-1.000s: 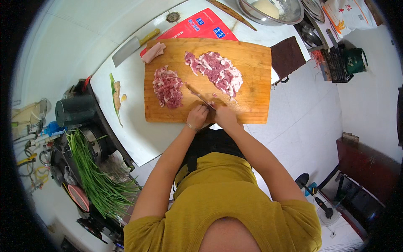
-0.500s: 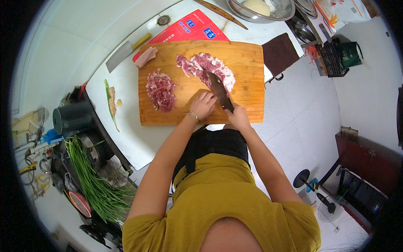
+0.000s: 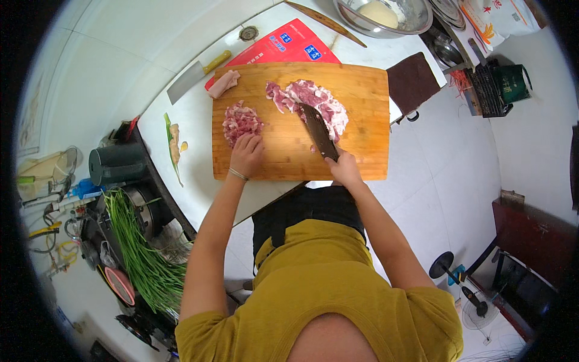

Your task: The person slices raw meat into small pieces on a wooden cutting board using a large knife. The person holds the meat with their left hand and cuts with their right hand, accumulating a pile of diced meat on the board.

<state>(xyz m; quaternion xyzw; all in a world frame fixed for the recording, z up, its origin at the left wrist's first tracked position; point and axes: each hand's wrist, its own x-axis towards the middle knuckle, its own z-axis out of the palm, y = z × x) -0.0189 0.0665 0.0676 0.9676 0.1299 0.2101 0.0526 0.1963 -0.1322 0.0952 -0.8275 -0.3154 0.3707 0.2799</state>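
Observation:
My right hand (image 3: 345,169) is closed round the handle of a dark-bladed kitchen knife (image 3: 318,128) over the wooden cutting board (image 3: 289,166). The blade's far end touches a heap of sliced raw meat (image 3: 319,99). At the board's left side, my left hand (image 3: 247,158) rests at the near edge of a pile of diced meat (image 3: 241,122). Its fingers are curled down on the pieces, and the fingertips are partly hidden. A small scrap of meat (image 3: 313,148) lies beside the blade. One pale chunk of meat (image 3: 224,84) sits at the far left corner.
A cleaver with a yellow handle (image 3: 218,60) lies left of the red sheet (image 3: 283,48). Ginger (image 3: 174,142) and a green stalk rest on the white counter (image 3: 199,151). At the back stands a metal bowl of dough (image 3: 379,14). Long green chives (image 3: 142,253) lie at left.
My left hand has moved left from beside the knife to the diced pile. The knife stays in my right hand, nearly in place. The whole view has shifted slightly.

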